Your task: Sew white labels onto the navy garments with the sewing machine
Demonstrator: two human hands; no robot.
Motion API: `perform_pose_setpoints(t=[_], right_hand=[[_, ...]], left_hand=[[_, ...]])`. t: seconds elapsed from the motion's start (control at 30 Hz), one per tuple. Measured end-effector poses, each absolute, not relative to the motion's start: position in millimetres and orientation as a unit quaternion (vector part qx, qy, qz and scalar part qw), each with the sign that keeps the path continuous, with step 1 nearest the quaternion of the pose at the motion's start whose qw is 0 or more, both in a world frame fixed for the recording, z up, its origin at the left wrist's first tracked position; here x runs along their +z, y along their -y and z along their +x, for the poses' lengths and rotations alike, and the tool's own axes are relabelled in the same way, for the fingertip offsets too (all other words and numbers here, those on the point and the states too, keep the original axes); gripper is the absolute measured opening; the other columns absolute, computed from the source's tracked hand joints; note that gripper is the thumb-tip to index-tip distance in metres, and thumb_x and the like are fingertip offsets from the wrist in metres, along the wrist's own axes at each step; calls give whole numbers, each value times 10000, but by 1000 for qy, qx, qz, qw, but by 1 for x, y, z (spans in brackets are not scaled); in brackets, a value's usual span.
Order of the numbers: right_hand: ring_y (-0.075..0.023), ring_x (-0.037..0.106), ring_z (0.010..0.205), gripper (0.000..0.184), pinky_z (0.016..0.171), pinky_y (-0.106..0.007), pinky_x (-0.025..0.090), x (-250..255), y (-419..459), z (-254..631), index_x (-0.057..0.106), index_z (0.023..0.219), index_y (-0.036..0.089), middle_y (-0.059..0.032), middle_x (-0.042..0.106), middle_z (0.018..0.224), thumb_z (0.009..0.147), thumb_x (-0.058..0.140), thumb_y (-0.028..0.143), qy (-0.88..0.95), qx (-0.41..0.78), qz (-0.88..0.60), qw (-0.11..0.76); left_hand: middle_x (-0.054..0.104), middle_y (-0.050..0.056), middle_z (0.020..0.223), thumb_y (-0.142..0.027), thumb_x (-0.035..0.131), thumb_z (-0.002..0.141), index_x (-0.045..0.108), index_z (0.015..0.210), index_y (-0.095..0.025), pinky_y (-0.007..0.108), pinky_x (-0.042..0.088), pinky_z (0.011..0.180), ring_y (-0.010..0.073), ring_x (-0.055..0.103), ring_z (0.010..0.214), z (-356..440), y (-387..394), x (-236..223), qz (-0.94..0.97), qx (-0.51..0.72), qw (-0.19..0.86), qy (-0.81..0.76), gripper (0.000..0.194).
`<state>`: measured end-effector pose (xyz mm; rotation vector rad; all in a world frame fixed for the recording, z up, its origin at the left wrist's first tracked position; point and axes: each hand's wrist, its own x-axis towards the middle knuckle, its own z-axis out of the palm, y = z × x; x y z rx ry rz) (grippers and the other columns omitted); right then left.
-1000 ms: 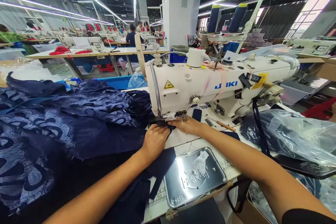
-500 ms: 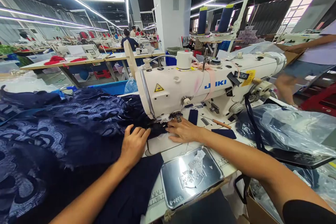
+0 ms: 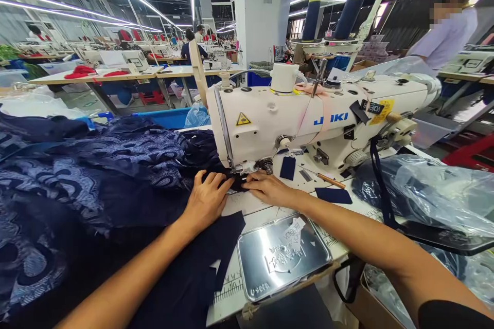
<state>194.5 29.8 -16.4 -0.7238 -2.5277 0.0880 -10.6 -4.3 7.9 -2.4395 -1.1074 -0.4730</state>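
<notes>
My left hand (image 3: pixel 207 198) lies flat, fingers spread, on dark navy fabric (image 3: pixel 127 200) just left of the needle of the white Juki sewing machine (image 3: pixel 309 118). My right hand (image 3: pixel 268 188) rests flat on the machine bed right of the presser foot (image 3: pixel 242 169), its fingertips pressing the fabric edge at the foot. The patterned navy lace fabric (image 3: pixel 116 154) piles up to the left. Both hands press the cloth and grip nothing.
A shiny metal tray (image 3: pixel 283 262) with paper tags sits at the table's front edge. Small navy patches (image 3: pixel 334 195) and a wooden-handled tool (image 3: pixel 328 180) lie on the bed. Clear plastic bags (image 3: pixel 432 190) lie right. A person (image 3: pixel 443 36) stands far right; other workstations fill the background.
My left hand slid left off the needle area, then came back toward the presser foot. My right hand stayed by the foot. A person walked across the far right.
</notes>
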Motion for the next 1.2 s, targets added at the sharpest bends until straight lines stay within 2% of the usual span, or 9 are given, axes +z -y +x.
perform_pose_setpoints(t=[0.17,0.3,0.43,0.5,0.67,0.77,0.9,1.03,1.2], right_hand=[[-146,550,852,213,785,-288,462,-18,-34,199,650,909,167,-66,575,903,813,468,113,920,96,-235,300],[-159,546,868,222,793,-311,460,-17,-34,201,649,916,160,-82,575,922,825,450,123,931,68,-226,277],[-161,546,884,221,805,-321,459,-16,-33,200,643,928,167,-80,581,939,833,446,133,935,59,-234,261],[-155,551,894,207,813,-309,460,-15,-34,201,644,917,168,-71,591,935,822,466,123,930,77,-237,271],[-145,555,911,184,825,-280,458,-11,-35,203,643,905,148,-73,605,944,814,486,116,931,90,-228,271],[-157,555,890,208,805,-293,465,-8,-31,204,634,944,144,-90,594,969,829,462,131,946,41,-219,234],[-178,540,937,244,791,-315,471,-7,-26,205,612,1008,155,-106,567,1055,837,439,138,952,-9,-225,209],[-180,545,941,243,801,-328,471,-7,-25,206,612,1011,151,-111,568,1072,850,429,163,952,-7,-224,208],[-183,546,949,253,816,-338,467,-8,-26,207,611,1016,146,-111,574,1078,860,415,180,952,-8,-218,212]], left_hand=[[595,80,863,-107,429,774,580,1012,-167,402,342,740,207,521,783,-8,4,5,-878,-163,210,398,288],[593,62,818,-164,464,789,606,950,-194,394,327,706,198,508,743,0,4,6,-880,-161,233,382,217],[600,37,736,-169,455,815,623,786,-199,398,305,735,182,498,724,6,1,5,-883,-158,264,353,173],[602,24,697,-164,438,831,615,740,-197,393,298,747,171,496,717,7,-1,3,-892,-161,257,334,202],[608,8,670,-177,404,859,620,770,-193,361,312,719,152,504,696,3,-7,0,-916,-171,202,302,234],[633,34,767,-186,419,847,633,800,-196,362,337,724,177,531,770,1,-5,1,-918,-170,187,307,220],[641,57,987,-145,387,839,624,926,-214,402,326,858,201,520,996,-7,1,3,-920,-167,144,325,262],[630,60,1064,-99,348,827,583,1039,-220,427,318,887,193,526,1025,-13,5,2,-927,-142,96,335,339],[619,65,1092,-68,364,797,573,1060,-219,436,314,885,204,529,1028,-14,6,2,-926,-130,95,341,368]])
